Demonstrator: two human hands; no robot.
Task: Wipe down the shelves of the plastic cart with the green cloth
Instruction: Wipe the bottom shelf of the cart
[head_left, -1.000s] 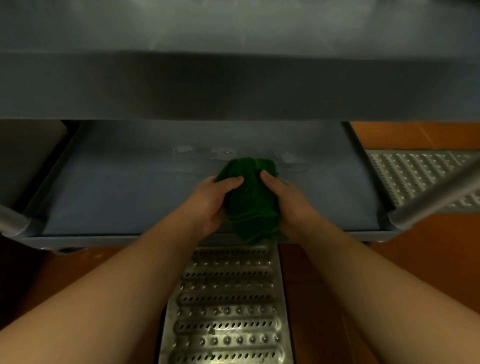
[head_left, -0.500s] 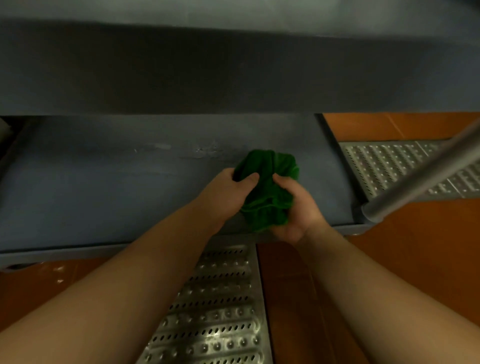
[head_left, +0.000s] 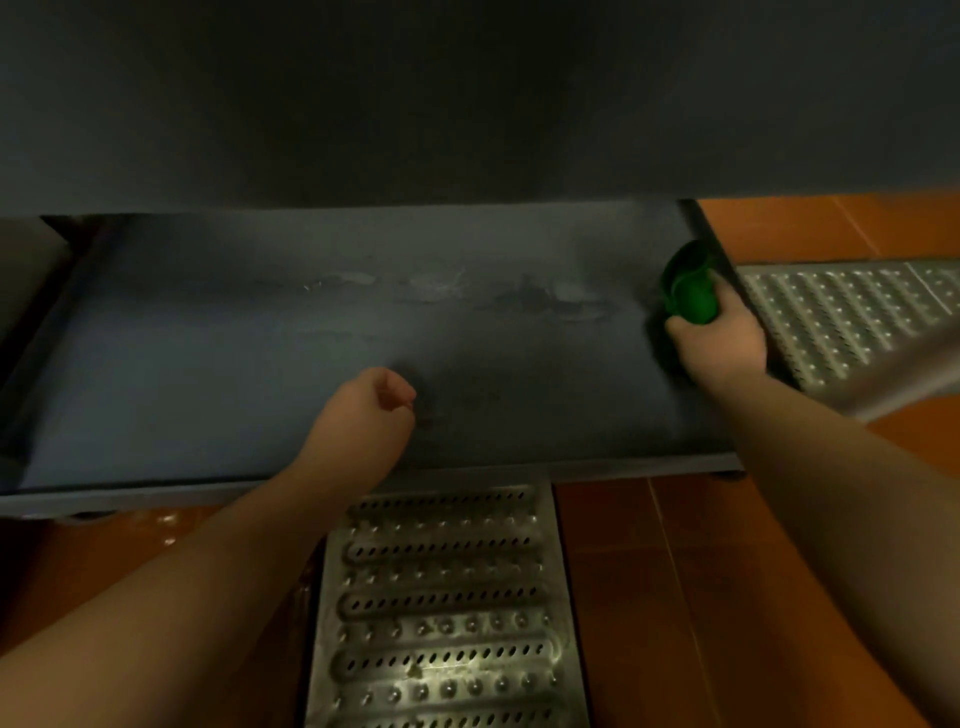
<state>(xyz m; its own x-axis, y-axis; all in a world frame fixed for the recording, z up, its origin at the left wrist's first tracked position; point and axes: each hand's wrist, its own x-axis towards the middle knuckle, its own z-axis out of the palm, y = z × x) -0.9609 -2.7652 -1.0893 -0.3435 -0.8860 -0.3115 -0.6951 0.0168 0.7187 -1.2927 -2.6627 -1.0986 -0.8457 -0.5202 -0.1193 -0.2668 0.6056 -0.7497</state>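
Observation:
The grey plastic cart's lower shelf (head_left: 208, 374) stretches across the view, with wet smears along its middle. My right hand (head_left: 719, 343) grips the bunched green cloth (head_left: 688, 288) at the shelf's right end, against the raised side rim. My left hand (head_left: 371, 410) hovers over the front middle of the shelf with its fingers curled and nothing in it. The shelf above (head_left: 467, 104) is a dark slab that hides the back of the lower shelf.
A perforated metal drain grate (head_left: 441, 613) lies in the orange tiled floor (head_left: 649, 571) below the cart's front edge. Another grate (head_left: 831, 317) runs to the right of the cart. A blurred metal cart post (head_left: 914, 374) crosses at the right.
My left hand has let go of the cloth and stayed near the front middle. My right hand has carried the bunched cloth to the shelf's right end.

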